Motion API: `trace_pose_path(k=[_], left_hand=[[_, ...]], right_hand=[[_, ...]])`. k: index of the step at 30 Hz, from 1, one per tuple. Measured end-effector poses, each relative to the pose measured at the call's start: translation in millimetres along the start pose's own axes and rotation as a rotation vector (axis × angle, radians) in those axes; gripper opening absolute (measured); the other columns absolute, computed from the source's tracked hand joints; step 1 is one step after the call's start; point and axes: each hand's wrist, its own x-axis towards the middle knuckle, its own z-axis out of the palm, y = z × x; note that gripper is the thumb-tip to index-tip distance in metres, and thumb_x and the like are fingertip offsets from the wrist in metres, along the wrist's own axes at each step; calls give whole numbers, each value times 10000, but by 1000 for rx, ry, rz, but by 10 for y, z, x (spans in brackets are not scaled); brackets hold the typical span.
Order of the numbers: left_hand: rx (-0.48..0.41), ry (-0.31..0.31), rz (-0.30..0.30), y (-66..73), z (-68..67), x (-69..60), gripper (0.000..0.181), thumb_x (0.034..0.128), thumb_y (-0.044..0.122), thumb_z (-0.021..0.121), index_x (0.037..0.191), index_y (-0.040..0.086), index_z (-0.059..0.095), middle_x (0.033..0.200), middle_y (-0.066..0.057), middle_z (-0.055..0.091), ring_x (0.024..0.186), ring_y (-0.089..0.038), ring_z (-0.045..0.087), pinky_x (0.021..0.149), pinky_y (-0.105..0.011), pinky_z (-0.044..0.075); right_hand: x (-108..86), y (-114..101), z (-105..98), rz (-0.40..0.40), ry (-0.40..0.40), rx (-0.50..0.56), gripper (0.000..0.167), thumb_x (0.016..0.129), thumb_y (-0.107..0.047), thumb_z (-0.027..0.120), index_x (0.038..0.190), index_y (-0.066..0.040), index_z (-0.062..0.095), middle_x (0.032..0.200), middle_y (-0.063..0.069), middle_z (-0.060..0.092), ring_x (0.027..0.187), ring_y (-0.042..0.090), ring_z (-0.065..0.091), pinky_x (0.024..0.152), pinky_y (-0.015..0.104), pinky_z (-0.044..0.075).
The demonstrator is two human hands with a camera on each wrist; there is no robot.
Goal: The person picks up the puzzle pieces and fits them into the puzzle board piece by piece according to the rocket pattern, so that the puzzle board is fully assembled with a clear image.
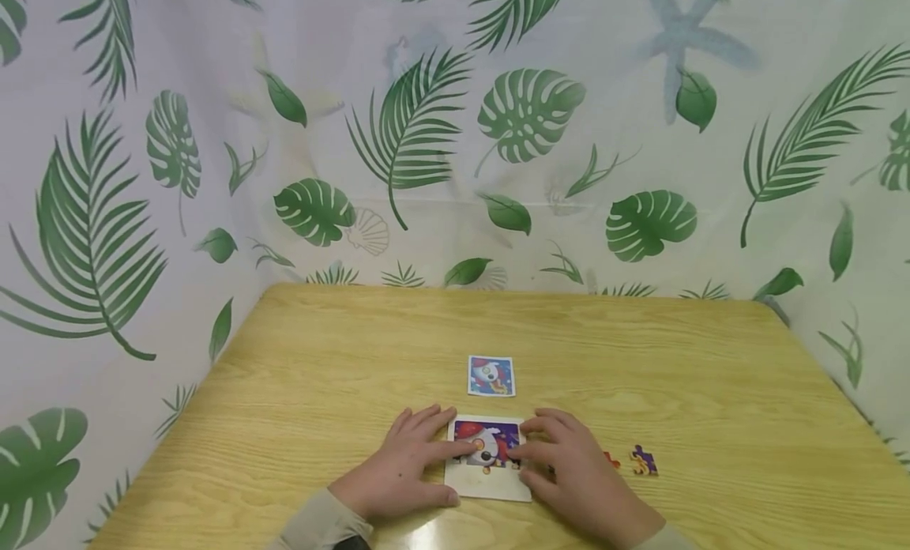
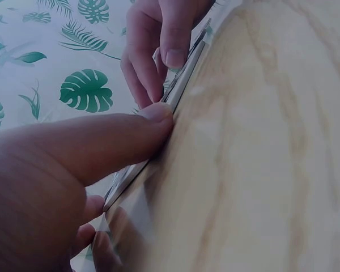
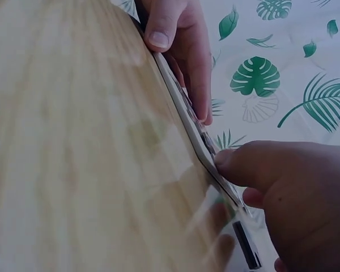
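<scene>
A white-framed puzzle board point(image 1: 486, 484) lies on the table with a dog picture in its upper part and a bare pale strip below. My left hand point(image 1: 401, 471) rests at its left side, index fingertip on the picture and thumb by the lower left edge. At the right side, my right hand point(image 1: 579, 475) has its index fingertip on the picture's right part, its other fingers slightly bent. In the left wrist view the left thumb point(image 2: 119, 139) touches the board's edge; in the right wrist view the right thumb point(image 3: 255, 161) does likewise.
A small square picture card point(image 1: 490, 376) lies beyond the board. To the right of my right hand are a purple puzzle piece point(image 1: 644, 461) and a red piece point(image 1: 612, 460), partly hidden by that hand. A leaf-patterned cloth point(image 1: 441, 258) hangs behind the wooden table point(image 1: 341, 337).
</scene>
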Motion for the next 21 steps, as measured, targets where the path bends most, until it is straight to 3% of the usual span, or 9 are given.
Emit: trace_pose_path(k=[14, 21], left_hand=[[-4, -8, -2, 10, -18, 32, 651, 904, 585, 655, 1508, 466, 444, 1670, -24, 211, 1538, -284, 113, 1194, -616, 26], [-11, -6, -6, 14, -21, 10, 647, 911, 598, 642, 1511, 455, 446, 1669, -30, 210, 1537, -300, 115, 1191, -625, 22]], right_hand=[[17, 0, -76, -49, -13, -67, 224, 912, -300, 736, 1120, -367, 784, 1345, -8, 616, 1394, 320, 407, 1118, 608, 311], [36, -21, -18, -57, -59, -42, 341, 941, -395, 685, 1281, -381, 711, 1491, 23, 504, 1461, 325, 296, 1127, 634, 276]])
